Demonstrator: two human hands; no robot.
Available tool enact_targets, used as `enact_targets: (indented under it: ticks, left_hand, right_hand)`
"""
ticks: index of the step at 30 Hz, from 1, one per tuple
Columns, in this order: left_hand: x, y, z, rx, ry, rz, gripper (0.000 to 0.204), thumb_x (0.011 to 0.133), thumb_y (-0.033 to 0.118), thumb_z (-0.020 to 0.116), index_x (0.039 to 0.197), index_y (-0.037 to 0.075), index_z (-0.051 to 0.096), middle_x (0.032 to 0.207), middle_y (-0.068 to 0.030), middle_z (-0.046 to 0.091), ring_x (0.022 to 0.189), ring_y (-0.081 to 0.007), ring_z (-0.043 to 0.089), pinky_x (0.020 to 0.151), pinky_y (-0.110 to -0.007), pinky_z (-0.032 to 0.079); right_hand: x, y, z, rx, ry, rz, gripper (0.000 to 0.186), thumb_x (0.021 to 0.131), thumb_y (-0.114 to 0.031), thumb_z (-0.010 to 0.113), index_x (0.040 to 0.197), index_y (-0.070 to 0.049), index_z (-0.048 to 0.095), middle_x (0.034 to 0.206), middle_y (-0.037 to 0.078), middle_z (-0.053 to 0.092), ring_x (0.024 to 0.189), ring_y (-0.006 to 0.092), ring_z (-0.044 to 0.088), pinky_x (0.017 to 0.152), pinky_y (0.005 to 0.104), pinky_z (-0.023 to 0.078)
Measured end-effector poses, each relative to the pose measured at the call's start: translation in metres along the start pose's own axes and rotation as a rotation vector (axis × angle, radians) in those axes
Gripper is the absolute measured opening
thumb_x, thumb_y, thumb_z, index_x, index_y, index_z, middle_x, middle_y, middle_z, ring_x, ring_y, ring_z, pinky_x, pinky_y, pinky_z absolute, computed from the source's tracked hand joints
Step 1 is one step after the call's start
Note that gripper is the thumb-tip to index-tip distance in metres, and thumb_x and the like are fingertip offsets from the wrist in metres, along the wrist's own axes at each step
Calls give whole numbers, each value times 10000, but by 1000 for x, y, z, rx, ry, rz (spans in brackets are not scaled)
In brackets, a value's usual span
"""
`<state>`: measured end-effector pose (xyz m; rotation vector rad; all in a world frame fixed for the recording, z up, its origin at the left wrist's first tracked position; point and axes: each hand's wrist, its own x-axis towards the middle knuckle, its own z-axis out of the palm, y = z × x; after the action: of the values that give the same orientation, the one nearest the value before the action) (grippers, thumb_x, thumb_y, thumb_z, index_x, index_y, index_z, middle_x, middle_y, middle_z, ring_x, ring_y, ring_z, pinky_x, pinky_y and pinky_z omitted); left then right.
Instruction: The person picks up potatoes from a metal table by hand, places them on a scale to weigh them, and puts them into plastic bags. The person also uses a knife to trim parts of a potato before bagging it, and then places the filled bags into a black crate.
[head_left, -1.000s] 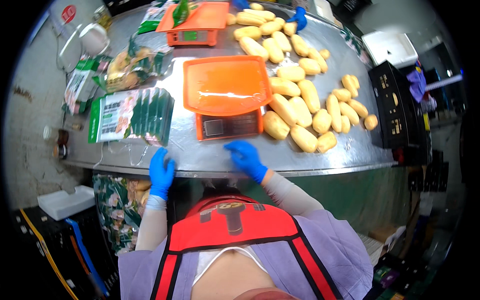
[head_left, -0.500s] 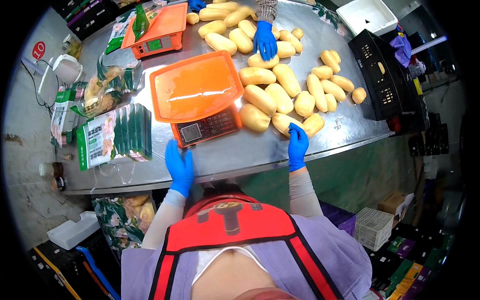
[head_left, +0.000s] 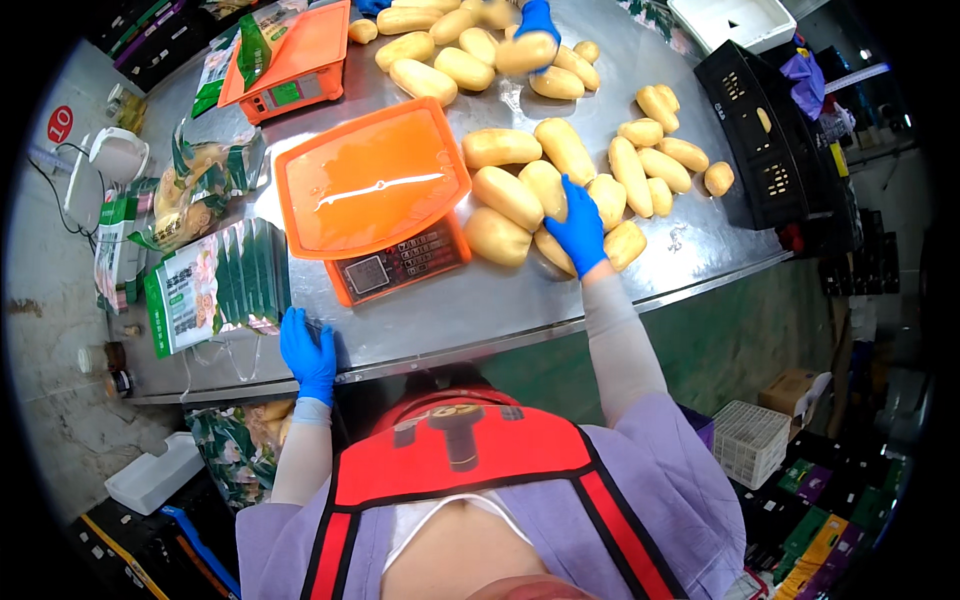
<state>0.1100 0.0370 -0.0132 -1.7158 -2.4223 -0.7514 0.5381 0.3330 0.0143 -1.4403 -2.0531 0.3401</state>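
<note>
View from above of a steel tabletop (head_left: 480,300) at which a person in a red apron stands. The right hand (head_left: 578,228), in a blue glove, reaches forward with fingers spread and lies flat on a pale yellow potato (head_left: 556,250) at the near edge of a heap of potatoes (head_left: 600,160); whether the fingers curl under it cannot be told. The touched potato lies just right of an orange scale (head_left: 385,200), whose empty tray sits above a keypad and display facing the person. The left hand (head_left: 308,352), also gloved in blue, rests with fingers together and flat on the near rim of the tabletop, just beside a stack of green printed bags (head_left: 215,285). Farther left lie filled bags of potatoes (head_left: 205,180). A second orange scale (head_left: 285,60) stands at the far left of the tabletop. At the far edge, another person's blue-gloved hand (head_left: 537,20) touches a potato. A black crate (head_left: 770,150) stands to the right of the tabletop.
</note>
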Motion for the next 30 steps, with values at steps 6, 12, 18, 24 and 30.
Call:
enact_targets:
  ticks: [6, 12, 18, 24, 30]
  left_hand:
    - [3, 6, -2, 11, -16, -5, 555, 800, 171, 690, 1283, -18, 492, 1339, -231, 494, 1240, -393, 465, 1054, -445, 357]
    - [-2, -4, 4, -12, 2, -34, 559, 793, 208, 683, 1274, -8, 500, 1333, -225, 500, 1228, -400, 470, 1051, -455, 359]
    - [-5, -6, 3, -14, 21, -38, 567, 789, 162, 696, 1287, -16, 490, 1325, -222, 508, 1224, -381, 479, 1047, -433, 368]
    - [-3, -6, 4, -36, 5, -49, 572, 790, 170, 693, 1291, -14, 488, 1324, -219, 508, 1220, -379, 480, 1047, -433, 367]
    - [-5, -9, 6, -59, 9, -58, 571, 789, 174, 694, 1287, -17, 492, 1311, -217, 519, 1214, -378, 485, 1050, -433, 364]
  right_hand:
    - [30, -13, -1, -218, -227, 177, 998, 704, -319, 752, 1508, -155, 185, 1258, 216, 522, 1108, 386, 558, 923, 459, 466]
    - [38, -16, -15, -157, -377, 181, 1014, 707, -310, 747, 1517, -155, 157, 1292, 232, 507, 1124, 381, 560, 933, 431, 469]
    - [30, 1, -25, 943, -437, 644, 695, 859, -352, 632, 1421, -36, 372, 1336, 130, 504, 1223, 276, 495, 1018, 378, 419]
    - [-7, -34, -53, 1491, -379, 345, 510, 912, -315, 546, 1348, -68, 452, 1351, 136, 511, 1230, 205, 502, 990, 346, 432]
    - [-14, -80, -58, 1263, -327, 149, 662, 894, -409, 521, 1435, -73, 339, 1440, 164, 411, 1303, 274, 435, 1014, 442, 398]
